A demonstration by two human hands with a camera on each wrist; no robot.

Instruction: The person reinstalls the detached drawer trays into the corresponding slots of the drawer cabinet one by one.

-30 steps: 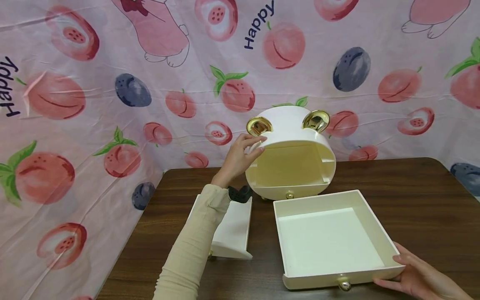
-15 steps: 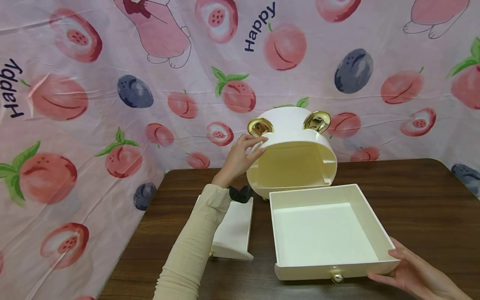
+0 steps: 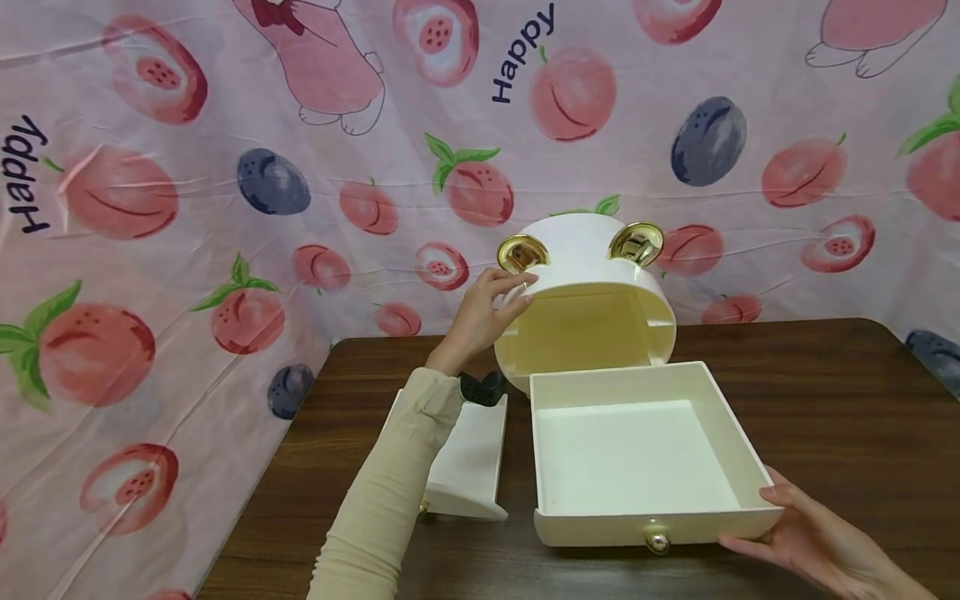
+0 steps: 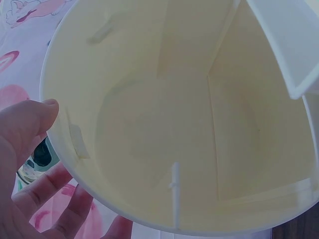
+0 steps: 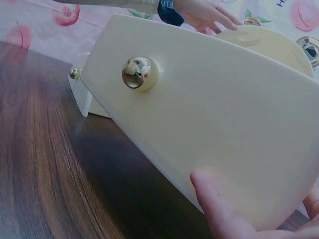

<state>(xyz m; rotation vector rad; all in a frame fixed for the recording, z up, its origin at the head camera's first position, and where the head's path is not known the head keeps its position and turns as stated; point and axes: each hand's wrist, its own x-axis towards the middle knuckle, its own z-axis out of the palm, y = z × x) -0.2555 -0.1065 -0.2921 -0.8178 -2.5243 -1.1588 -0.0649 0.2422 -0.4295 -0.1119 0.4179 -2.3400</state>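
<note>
My left hand (image 3: 480, 318) grips the upper left rim of a white oval cabinet (image 3: 577, 242) with gold ears. In the left wrist view, the thumb lies at the rim's edge and the fingers are outside the shell; the cream inside faces forward. With the thumb on its front panel, my right hand (image 3: 817, 533) holds a large white drawer (image 3: 637, 458) by its near right corner. The drawer has a round gold knob (image 5: 139, 73), and its far edge overlaps the cabinet's lower front in the head view. Its raised underside hangs over the table in the right wrist view.
A smaller white drawer (image 3: 468, 454) with a gold knob lies on the dark wooden table (image 3: 810, 400), left of the large one and partly hidden by the left sleeve (image 3: 386, 492). Behind the table hangs a pink fruit-print cloth (image 3: 337, 275).
My right hand has moved the large drawer away from me and slightly left, so that its far edge now covers the cabinet's lower front. The left hand stays on the cabinet's rim.
</note>
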